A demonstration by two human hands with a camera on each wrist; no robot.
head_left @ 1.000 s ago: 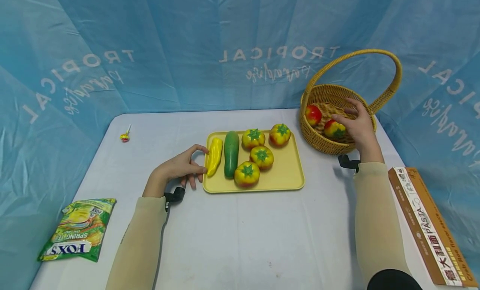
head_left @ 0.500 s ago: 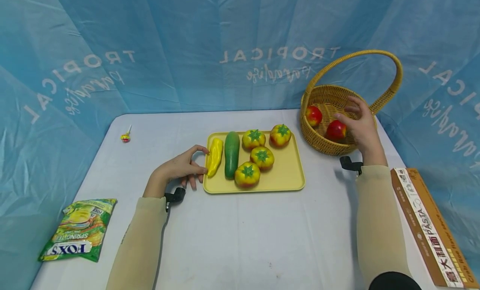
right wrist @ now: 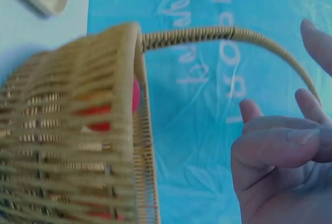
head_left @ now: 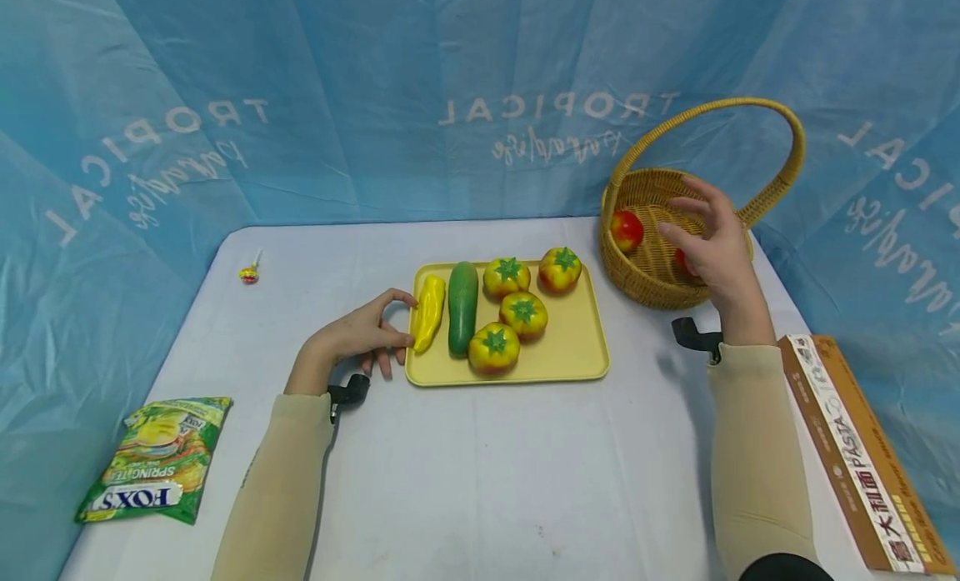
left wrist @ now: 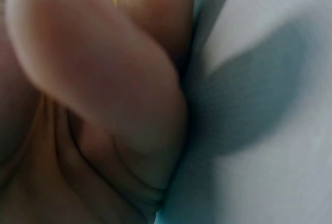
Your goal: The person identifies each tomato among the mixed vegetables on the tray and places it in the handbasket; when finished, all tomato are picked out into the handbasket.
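My left hand (head_left: 360, 331) lies at the left edge of a yellow tray (head_left: 566, 348), thumb and index finger spread apart and touching the rim beside a yellow pepper (head_left: 429, 313). Right of the pepper is a green cucumber (head_left: 462, 310), then several round red-and-yellow fruits (head_left: 523, 315) with green leafy caps. Over the wicker basket (head_left: 643, 285) hovers my right hand (head_left: 723, 260), fingers loosely bent and holding nothing. Inside the basket are two red fruits: one at the left (head_left: 627, 230), the other (head_left: 683, 262) partly hidden behind the right hand.
The basket's tall handle (head_left: 738, 103) arches up behind the right hand. A long brown pasta box (head_left: 862, 456) lies at the right, a green snack bag (head_left: 157, 460) at the left. A lollipop (head_left: 250, 272) is near the far left corner. Blue curtains hang behind the table.
The fruit under my right hand has rolled from its green-capped side to its red side, farther right in the basket. That hand has lifted slightly and spread its fingers. The left hand stays put.
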